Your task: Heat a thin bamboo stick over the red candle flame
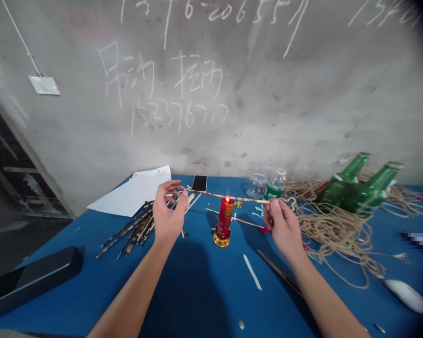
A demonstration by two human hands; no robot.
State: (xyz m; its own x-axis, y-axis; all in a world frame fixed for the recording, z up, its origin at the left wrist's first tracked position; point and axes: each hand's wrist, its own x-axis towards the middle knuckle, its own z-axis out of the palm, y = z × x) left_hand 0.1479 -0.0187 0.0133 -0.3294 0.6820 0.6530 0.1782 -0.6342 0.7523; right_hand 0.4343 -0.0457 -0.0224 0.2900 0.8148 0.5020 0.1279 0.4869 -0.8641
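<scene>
Forearms (133, 291): cut off below.
Stick (248, 199): crosswise at candle flame (227, 199), dipping rightward.
Left hand (169, 211), right hand (284, 225): I pinch its ends, hiding tips.

Both forearms bare, entering at the lower edge and converging upward. Left forearm (137, 281) slopes up and to the right; left wrist (165, 241) roughly in line with it. Left hand (169, 209) raised, thumb (182, 202) pointing up, fingers (171, 185) bent over toward the right and loosely spread, thumb and index tips drawn close together. Right forearm (320, 291) slopes up and to the left; right wrist (298, 258) near straight. Right hand (285, 226) in a firmer pinch: thumb laid uppermost, remaining fingers curled in beneath. Hands well apart, left slightly higher.
</scene>
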